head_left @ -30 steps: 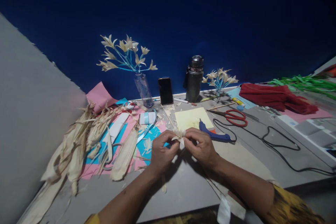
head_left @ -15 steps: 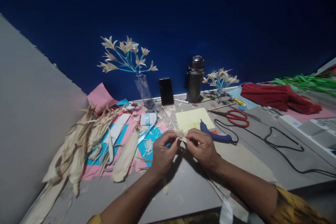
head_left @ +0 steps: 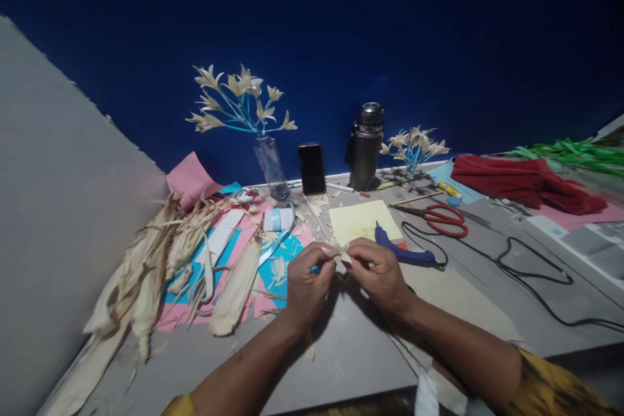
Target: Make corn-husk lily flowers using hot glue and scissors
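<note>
- Along the left side of the frame, dried husks (head_left: 149, 273) lie heaped over pink and blue paper; their thin, curled edges look easy to split, so such material calls for light handling.
- Upper left of centre, finished-looking flowers (head_left: 237, 84) spread on blue stems from a clear vase (head_left: 270, 166), handy for comparing petal angle.
- Just below the centre, the left hand (head_left: 306, 283) has its thumb and forefinger closed on the near-left side of the small pale flower. Steadying works best low on the petals, with gentle pressure.
- Between both hands, the small pale flower (head_left: 338, 252) sits with its petals splayed. Small, even adjustments should suit it better than a hard pull.
- Right of it, the right hand (head_left: 383, 276) pinches the opposite side between thumb and fingers, the rest curled inward. One hand is best still while the other works; the exact contact is too small to tell.
- Right of centre, the blue glue gun (head_left: 407, 253) lies beside the right hand, its tip near the yellow paper (head_left: 358, 218); knuckles do well to avoid that tip, in case it is hot.
</note>
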### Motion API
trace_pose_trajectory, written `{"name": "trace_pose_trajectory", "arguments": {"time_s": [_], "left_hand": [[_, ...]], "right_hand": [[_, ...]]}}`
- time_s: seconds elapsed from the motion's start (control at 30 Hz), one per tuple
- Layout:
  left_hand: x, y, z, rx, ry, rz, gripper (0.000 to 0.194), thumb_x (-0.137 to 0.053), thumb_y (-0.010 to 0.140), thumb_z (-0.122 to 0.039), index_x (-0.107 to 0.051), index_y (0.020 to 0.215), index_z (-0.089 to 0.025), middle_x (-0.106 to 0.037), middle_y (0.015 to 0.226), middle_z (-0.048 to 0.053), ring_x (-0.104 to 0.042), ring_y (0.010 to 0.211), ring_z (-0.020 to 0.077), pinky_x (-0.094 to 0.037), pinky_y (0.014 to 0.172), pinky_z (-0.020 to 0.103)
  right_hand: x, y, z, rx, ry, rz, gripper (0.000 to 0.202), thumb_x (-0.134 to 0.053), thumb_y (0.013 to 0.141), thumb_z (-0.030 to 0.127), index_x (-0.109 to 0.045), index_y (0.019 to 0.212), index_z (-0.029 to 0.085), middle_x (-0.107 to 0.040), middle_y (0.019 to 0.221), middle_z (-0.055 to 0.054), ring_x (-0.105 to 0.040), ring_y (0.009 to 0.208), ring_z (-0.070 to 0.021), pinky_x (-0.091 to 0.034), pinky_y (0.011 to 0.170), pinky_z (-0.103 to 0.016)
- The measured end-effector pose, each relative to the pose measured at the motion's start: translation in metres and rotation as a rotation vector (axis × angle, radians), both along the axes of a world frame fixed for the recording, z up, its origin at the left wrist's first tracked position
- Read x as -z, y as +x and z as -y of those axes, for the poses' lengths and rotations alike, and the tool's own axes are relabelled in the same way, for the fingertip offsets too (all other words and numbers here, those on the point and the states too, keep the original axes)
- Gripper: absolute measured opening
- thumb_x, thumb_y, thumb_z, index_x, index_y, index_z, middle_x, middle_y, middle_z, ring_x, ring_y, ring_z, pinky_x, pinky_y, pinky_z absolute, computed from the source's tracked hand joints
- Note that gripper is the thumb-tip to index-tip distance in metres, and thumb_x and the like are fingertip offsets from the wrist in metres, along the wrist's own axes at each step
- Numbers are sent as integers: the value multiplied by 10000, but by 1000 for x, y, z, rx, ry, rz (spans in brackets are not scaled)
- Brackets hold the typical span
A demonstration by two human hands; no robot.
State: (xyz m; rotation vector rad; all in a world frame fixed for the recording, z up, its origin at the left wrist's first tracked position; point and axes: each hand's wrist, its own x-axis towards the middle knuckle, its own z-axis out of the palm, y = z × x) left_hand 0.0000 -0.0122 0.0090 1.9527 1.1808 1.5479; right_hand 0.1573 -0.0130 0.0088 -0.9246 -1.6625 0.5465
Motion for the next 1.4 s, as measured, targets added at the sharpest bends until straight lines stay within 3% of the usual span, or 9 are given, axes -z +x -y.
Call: {"name": "trace_pose_trajectory", "arguments": {"time_s": [0.37, 0.63, 0.87, 1.0, 1.2, 1.4], "left_hand": [[9, -1, 2, -56, 128, -142, 155, -557, 866, -78, -673, 872, -180, -731, 871, 56, -694, 831, 173, -545, 754, 283], [6, -3, -1, -73, 54, -100, 157, -569, 845, -74, -675, 822, -188, -725, 835, 30, -683, 776, 161, -535, 723, 269], [1, -4, -1, -51, -57, -47, 170, -566, 854, -77, -686, 827, -194, -690, 775, 2, -635, 708, 145, -493, 678, 259], [2, -6, -3, -63, -78, -46, 176, -557, 838, -83, -635, 725, -192, -615, 681, -15, -570, 630, 136, -459, 616, 264], [5, -5, -4, -45, -92, -69, 162, -498, 871, -130, -609, 789, -214, -578, 697, -5, -538, 621, 153, -458, 596, 298], [13, -6, -5, -49, -102, -166, 134, -492, 889, -164, -567, 786, -205, -582, 732, 1, -551, 676, 155, -454, 653, 290]], "right_hand": [[-1, -2, -1, -24, -131, -69, 174, -605, 847, 129, -688, 702, 176, -696, 739, -51, -652, 709, -177, -501, 671, -267], [-4, -3, 1, -93, -177, -58, 200, -583, 903, 204, -726, 765, 184, -723, 819, -73, -666, 788, -199, -513, 749, -309], [-9, 0, 0, -182, -331, -117, 185, -601, 870, 242, -760, 801, 178, -749, 905, -73, -683, 873, -220, -524, 796, -325], [-9, 2, -1, -181, -350, -113, 171, -625, 848, 264, -770, 816, 179, -745, 885, -63, -680, 882, -220, -522, 821, -329], [-10, 8, -3, -144, -489, -197, 210, -656, 845, 343, -763, 884, 167, -748, 828, -49, -662, 737, -186, -528, 687, -291], [-15, 8, 0, -70, -439, -118, 213, -648, 842, 353, -711, 761, 167, -687, 701, -14, -579, 637, -149, -457, 595, -249]]}}
